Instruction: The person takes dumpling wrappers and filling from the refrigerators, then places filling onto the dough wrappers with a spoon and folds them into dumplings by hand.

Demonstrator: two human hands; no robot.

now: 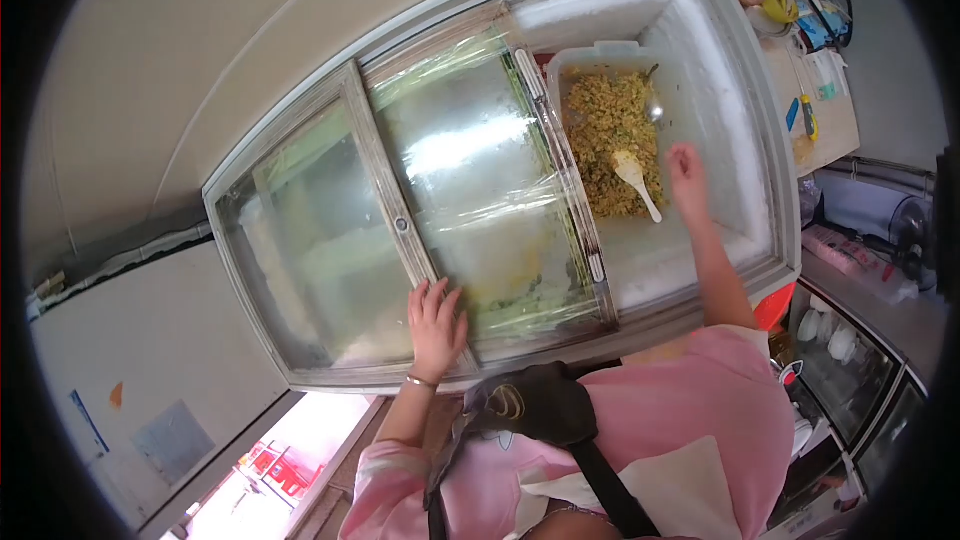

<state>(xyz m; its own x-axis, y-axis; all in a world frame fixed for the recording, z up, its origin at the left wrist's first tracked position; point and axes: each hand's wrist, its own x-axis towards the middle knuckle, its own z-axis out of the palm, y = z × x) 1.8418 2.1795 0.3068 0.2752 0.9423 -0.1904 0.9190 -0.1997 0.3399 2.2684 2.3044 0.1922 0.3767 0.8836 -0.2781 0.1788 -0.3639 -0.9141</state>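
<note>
Below me is a chest freezer (745,270) with sliding glass lids, its right part uncovered. My left hand (436,325) lies with fingers spread on the frame of the glass lid (470,210), near the front edge. Inside the uncovered part sits a clear plastic container (600,57) holding a yellow-brown crumbly food (605,125). A white spoon (634,180) rests on the food. My right hand (686,165) is over the opening, just right of the container, with its fingers curled; whether they hold anything is too small to tell.
Frost coats the inner freezer walls. A wooden table (840,130) at the upper right bears a yellow-handled tool (808,118) and bags. At the lower right stands a glass-fronted cabinet (850,390) with white dishes. Red chairs (275,470) show at the lower left.
</note>
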